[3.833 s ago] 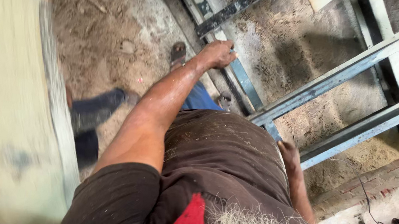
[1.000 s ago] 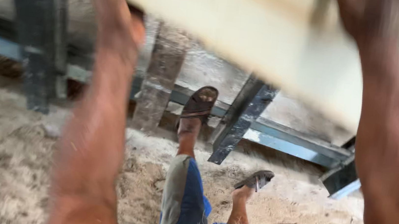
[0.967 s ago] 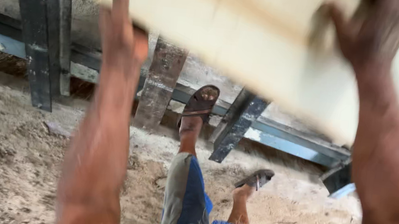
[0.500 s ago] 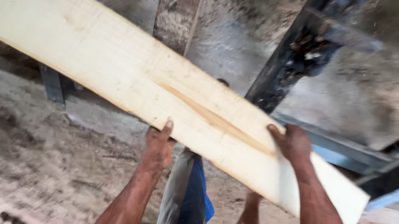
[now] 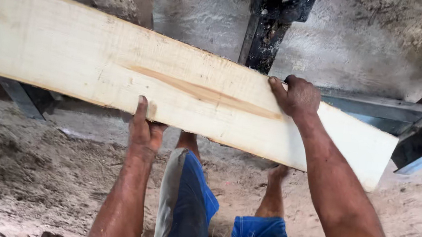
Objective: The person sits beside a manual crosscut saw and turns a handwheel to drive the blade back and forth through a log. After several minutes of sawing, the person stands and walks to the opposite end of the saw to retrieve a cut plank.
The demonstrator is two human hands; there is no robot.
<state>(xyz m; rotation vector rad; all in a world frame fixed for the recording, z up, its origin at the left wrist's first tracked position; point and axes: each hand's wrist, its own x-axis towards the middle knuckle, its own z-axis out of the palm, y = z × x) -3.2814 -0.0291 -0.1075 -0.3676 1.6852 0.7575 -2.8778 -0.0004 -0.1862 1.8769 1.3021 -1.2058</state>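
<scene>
My left hand hooks under the near edge of the pale plank, thumb laid up its face; my right hand closes over the far edge, so both hold it off the sandy floor, slanting across my legs. I judge this a mid-carry; setting it down wants steady, level support. The plank's left end runs out of view, my feet are hidden, and the dark metal frame is cut off.
</scene>
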